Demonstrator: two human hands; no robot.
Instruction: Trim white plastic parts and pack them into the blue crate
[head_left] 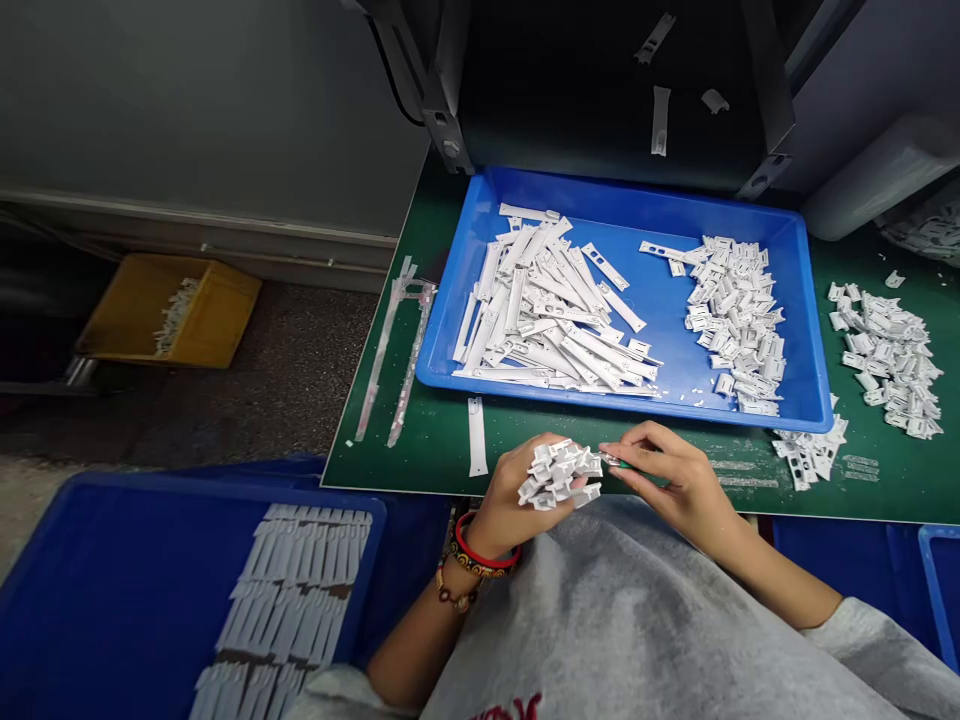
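Note:
Close to my body, my left hand [501, 502] is closed around a bundle of white plastic parts [556, 474], their ends facing up. My right hand [679, 482] pinches a small green tool with a metal tip [616, 462]. The tip is at the right side of the bundle; whether it touches a part I cannot tell. Just beyond my hands, a blue tray [630, 398] holds a heap of long white strips [525, 300] at its left and a pile of short white clips [739, 320] at its right.
A single white strip [477, 437] lies on the green table [442, 450]. Loose clips [889, 360] are heaped at the right, with a smaller pile [810, 452] nearer me. Below left, a blue bin [112, 490] contains rows of strips. A yellow bin [225, 310] stands farther off.

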